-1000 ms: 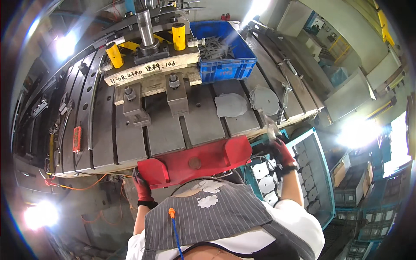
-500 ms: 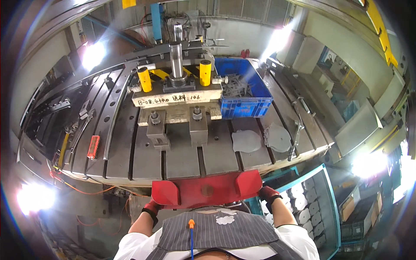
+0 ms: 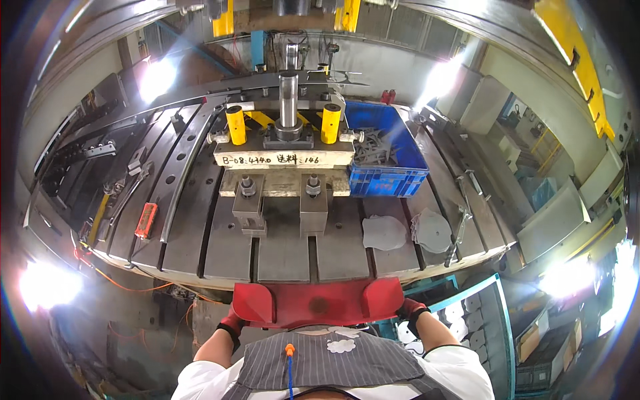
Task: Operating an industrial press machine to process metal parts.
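A red panel (image 3: 320, 303) with two raised, curved side guards stands in front of me at the table's near edge. My left hand (image 3: 235, 318), in a red glove with a black cuff, is at the panel's left end. My right hand (image 3: 411, 309), gloved the same way, is at its right end. The guards and the panel hide the fingers of both hands. Beyond, on the slotted metal table (image 3: 283, 260), a die block (image 3: 327, 158) with two yellow posts and a shiny steel column is clamped. Two flat grey metal plates (image 3: 384, 233) lie at the right.
A blue crate (image 3: 387, 181) of metal scraps stands right of the die. Yellow-marked machine parts (image 3: 347, 15) hang overhead. An orange-red box (image 3: 146, 221) and tools lie on the left. A teal-framed rack (image 3: 505, 320) with stacked plates is at my lower right.
The whole view has shifted, so the table and die sit a little lower and farther right. More overhead yellow and dark machine parts show at the top. Both hands stay at the panel ends.
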`<state>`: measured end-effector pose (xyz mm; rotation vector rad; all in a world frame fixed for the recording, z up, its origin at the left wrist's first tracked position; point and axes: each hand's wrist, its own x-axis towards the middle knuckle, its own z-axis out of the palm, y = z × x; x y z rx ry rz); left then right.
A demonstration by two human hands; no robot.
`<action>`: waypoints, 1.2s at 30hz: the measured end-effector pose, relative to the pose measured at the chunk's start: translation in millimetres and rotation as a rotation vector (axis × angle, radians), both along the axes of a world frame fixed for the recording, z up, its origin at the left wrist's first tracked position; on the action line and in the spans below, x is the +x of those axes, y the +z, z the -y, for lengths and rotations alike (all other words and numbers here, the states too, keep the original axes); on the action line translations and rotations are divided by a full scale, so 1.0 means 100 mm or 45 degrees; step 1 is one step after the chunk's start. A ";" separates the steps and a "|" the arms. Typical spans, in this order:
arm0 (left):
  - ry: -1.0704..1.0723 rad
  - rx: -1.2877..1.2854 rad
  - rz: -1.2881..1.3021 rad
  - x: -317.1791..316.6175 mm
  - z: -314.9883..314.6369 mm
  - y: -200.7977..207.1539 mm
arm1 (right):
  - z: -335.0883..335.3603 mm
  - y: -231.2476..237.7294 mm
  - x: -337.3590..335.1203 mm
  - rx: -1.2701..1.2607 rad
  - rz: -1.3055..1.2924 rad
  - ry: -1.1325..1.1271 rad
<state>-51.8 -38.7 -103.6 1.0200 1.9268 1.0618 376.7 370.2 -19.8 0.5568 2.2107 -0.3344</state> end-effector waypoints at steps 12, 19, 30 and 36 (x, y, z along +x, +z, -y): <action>0.069 -0.029 -0.068 0.06 0.09 0.07 | -0.20 -0.71 0.15 0.003 -0.108 0.186; 0.100 -0.003 -0.125 0.07 0.03 0.06 | -0.55 -1.91 0.54 0.117 -0.696 0.314; 1.192 0.414 0.873 0.48 0.02 1.16 | 0.54 0.40 0.84 -0.162 -0.974 -1.340; 1.143 0.533 0.214 0.49 -0.17 1.06 | 0.16 0.83 0.88 -0.501 -1.920 -1.774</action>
